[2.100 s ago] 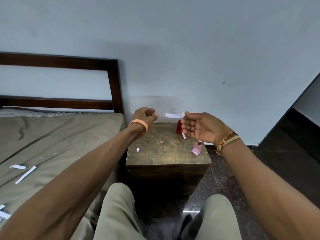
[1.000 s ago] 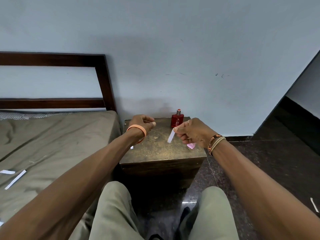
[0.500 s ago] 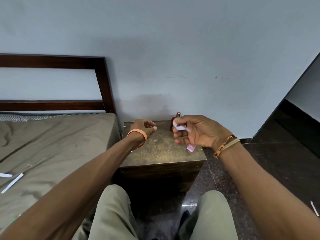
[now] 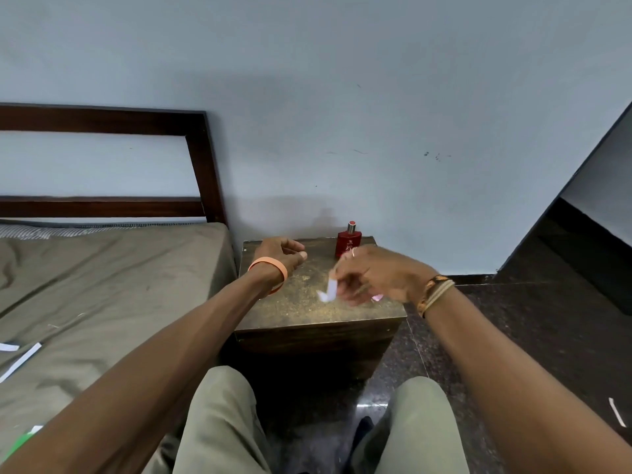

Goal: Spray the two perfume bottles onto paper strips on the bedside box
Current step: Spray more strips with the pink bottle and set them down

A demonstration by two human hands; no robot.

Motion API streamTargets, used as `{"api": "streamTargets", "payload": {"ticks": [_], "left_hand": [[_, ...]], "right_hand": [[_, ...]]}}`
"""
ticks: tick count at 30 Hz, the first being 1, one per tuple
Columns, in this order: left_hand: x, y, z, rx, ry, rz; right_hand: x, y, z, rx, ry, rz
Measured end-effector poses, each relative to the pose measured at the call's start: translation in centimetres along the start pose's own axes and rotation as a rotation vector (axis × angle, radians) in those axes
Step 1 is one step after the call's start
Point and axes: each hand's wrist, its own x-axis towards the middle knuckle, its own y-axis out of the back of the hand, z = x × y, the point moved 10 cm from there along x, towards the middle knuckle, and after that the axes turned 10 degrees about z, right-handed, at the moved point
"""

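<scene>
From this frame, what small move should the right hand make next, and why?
Probably set the paper strip flat on the box top. The right hand pinches it low over the box, blurred, its tip near the surface. The red bottle stands untouched behind, and the left hand is loosely curled, seemingly empty.

Probably a home bedroom, bed (image 4: 102, 285), wooden headboard (image 4: 198, 159), bedside box (image 4: 307, 323)

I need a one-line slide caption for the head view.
Right hand holds a paper strip over the box, near the red bottle.
</scene>
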Motion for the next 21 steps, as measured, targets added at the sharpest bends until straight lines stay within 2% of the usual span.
{"api": "streamTargets", "payload": {"ticks": [1, 2, 3, 5, 6, 7, 10, 11, 12, 13, 14, 15, 16, 18, 19, 20, 21], "left_hand": [[0.0, 0.1, -0.2, 0.001, 0.003, 0.003], [0.0, 0.1, -0.3, 0.009, 0.006, 0.008], [-0.1, 0.2, -0.4, 0.019, 0.005, 0.013], [-0.2, 0.3, -0.6, 0.03, -0.001, 0.02], [-0.2, 0.3, -0.7, 0.031, -0.003, 0.02], [-0.2, 0.3, -0.6, 0.03, -0.005, 0.019], [-0.2, 0.1, -0.6, 0.029, -0.008, 0.017], [-0.2, 0.1, -0.7, 0.034, -0.006, 0.02], [-0.3, 0.2, -0.8, 0.041, -0.002, 0.022], [-0.3, 0.1, -0.8, 0.048, 0.0, 0.02], [-0.3, 0.1, -0.9, 0.05, 0.001, 0.017], [-0.3, 0.0, -0.8, 0.045, 0.001, 0.013], [-0.3, -0.1, -0.7, 0.035, 0.0, 0.01], [-0.2, -0.2, -0.6, 0.028, -0.006, 0.008], [-0.3, -0.2, -0.6, 0.031, -0.006, 0.008], [-0.3, -0.2, -0.6, 0.032, -0.002, 0.01], [-0.4, -0.1, -0.7, 0.033, 0.003, 0.012]], "right_hand": [[-0.8, -0.6, -0.9, 0.294, -0.024, -0.098], [-0.9, -0.7, -1.4, 0.429, -0.02, -0.141], [-0.2, 0.0, -0.9, 0.399, -0.033, -0.081], [0.4, 1.2, 0.5, -0.046, -0.041, 0.102], [0.3, 1.3, 0.6, -0.17, -0.043, 0.125], [0.4, 0.9, 0.5, -0.141, -0.019, 0.092], [-1.0, -0.4, -1.8, 0.469, -0.015, -0.131], [-0.6, 0.0, -1.5, 0.47, -0.019, -0.093], [0.0, 0.6, -0.5, 0.266, -0.029, -0.01], [0.4, 1.1, 0.1, -0.036, -0.011, 0.088], [0.3, 1.1, 0.3, -0.23, -0.015, 0.126], [0.3, 0.7, 0.2, -0.244, 0.01, 0.111], [0.2, -0.1, -0.1, -0.099, 0.026, 0.03], [-0.8, -1.0, -1.7, 0.452, 0.014, -0.152], [-0.8, -0.8, -2.0, 0.592, 0.011, -0.181], [-0.2, -0.4, -1.4, 0.554, -0.003, -0.128], [0.5, 0.2, 0.0, 0.362, -0.028, -0.024]]}}
